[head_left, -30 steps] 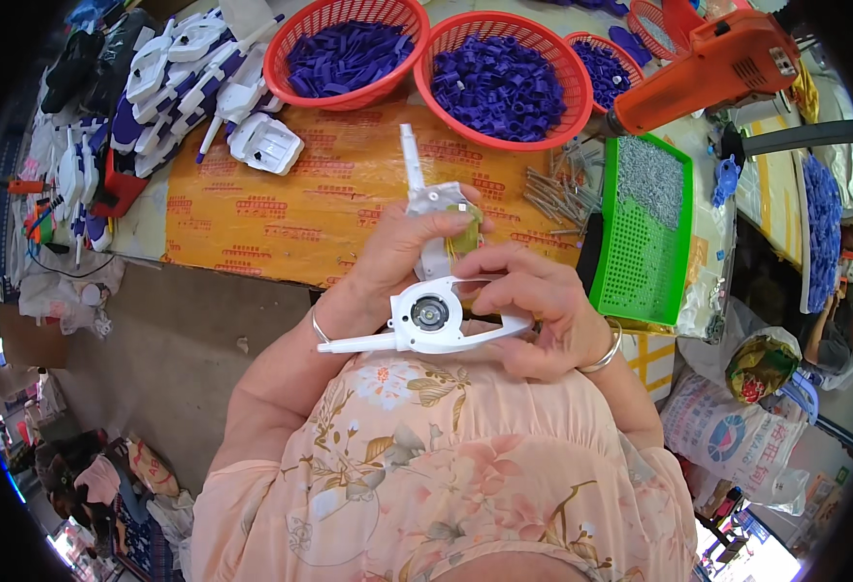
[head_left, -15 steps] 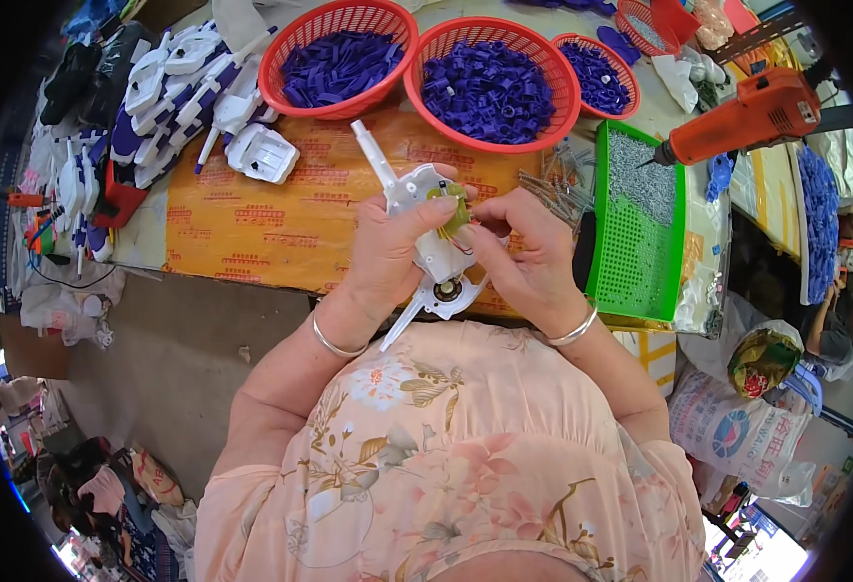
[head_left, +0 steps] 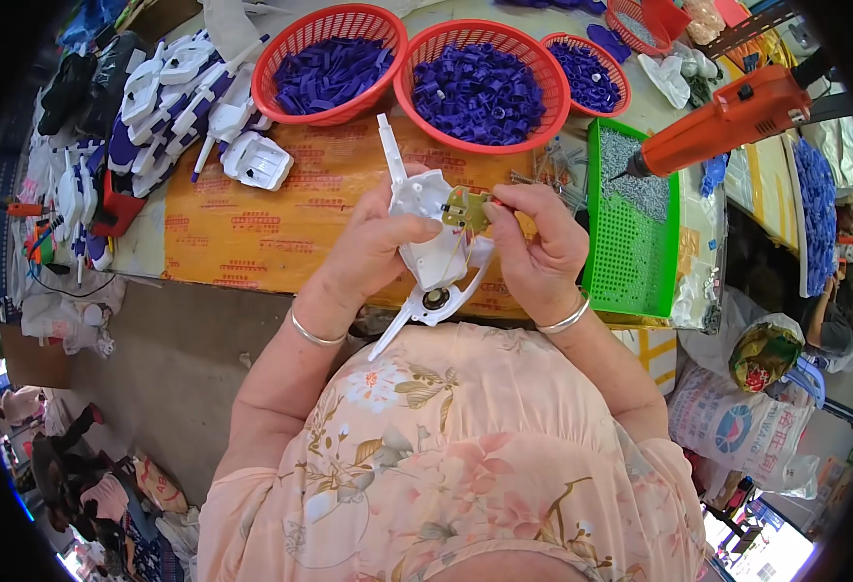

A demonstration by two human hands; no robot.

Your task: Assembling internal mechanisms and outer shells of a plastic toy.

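Observation:
A white plastic housing (head_left: 430, 254) with a long thin stem is gripped along its left side by my left hand (head_left: 366, 242), thumb laid across it. Between the thumb and fingers of my right hand (head_left: 541, 242) is a small yellow-green circuit board (head_left: 467, 210), held by its right edge over the housing. Thin wires run down from the board toward the housing. Below, close to my body, hangs a second white shell (head_left: 417, 312) with a round dark speaker-like part (head_left: 436, 299) in it.
Red baskets (head_left: 263, 82) of purple plastic parts line the back. To the right, a green tray (head_left: 674, 242) holds small screws, with an orange electric screwdriver (head_left: 722, 126) hanging above it. White-and-purple assemblies (head_left: 169, 107) are heaped at left; one white shell (head_left: 257, 161) lies on the orange-covered tabletop (head_left: 242, 228).
My right hand has drawn the circuit board right and turned it flat above the housing. My left thumb has come off the board onto the housing.

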